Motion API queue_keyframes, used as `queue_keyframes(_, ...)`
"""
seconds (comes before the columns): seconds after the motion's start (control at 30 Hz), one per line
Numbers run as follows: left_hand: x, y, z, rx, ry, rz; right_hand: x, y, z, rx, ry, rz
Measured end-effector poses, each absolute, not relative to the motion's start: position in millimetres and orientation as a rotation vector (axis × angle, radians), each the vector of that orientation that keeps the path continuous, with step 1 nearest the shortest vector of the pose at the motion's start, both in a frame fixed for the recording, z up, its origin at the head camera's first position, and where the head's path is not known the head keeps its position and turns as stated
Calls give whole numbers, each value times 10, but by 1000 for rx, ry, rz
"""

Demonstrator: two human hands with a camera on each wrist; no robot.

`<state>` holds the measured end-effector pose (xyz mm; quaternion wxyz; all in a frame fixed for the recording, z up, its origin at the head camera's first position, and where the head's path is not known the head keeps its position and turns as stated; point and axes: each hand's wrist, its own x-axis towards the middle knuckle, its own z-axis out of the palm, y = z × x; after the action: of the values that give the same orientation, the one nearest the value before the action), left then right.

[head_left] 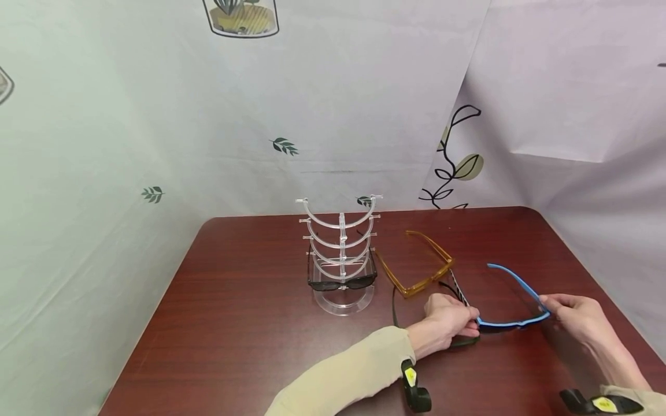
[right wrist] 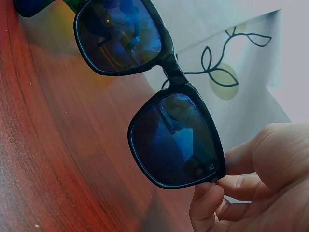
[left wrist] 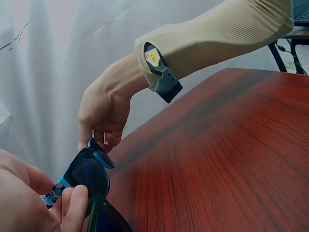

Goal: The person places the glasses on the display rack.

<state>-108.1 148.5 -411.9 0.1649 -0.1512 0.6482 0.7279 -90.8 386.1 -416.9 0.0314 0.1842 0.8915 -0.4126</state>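
- Near the middle of the bench (head_left: 234,323), a clear tiered stand (head_left: 343,238) rises, its curved bars apparently shaped to carry eyewear.
- Black sunglasses (head_left: 359,282) sit low on the stand, lenses facing six o'clock, arms running back, which likely steadies them.
- At the stand's three o'clock, amber glasses (head_left: 428,282) rest unfolded, arms toward ten and eleven.
- At four o'clock, dark green sunglasses (head_left: 465,342) lie partly hidden by the left hand (head_left: 448,316); whether the two touch is unclear.
- That hand, its forearm slanting in from eight o'clock, bends fingers against thumb, pinching the patterned arm near the hinge.
- Blue sunglasses (head_left: 514,325), farther out toward four o'clock, span both hands, gripped at opposite corners, probably to keep the front level.
- The right hand (head_left: 574,315), reaching from five o'clock, pinches the far corner between thumb and bent fingers.
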Motion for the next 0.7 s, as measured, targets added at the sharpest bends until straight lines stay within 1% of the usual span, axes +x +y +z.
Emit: queue_keyframes(0.7,-1092,1400,-4035,-349,1831,2151,-848,3788,-4035,525,2760,-1276)
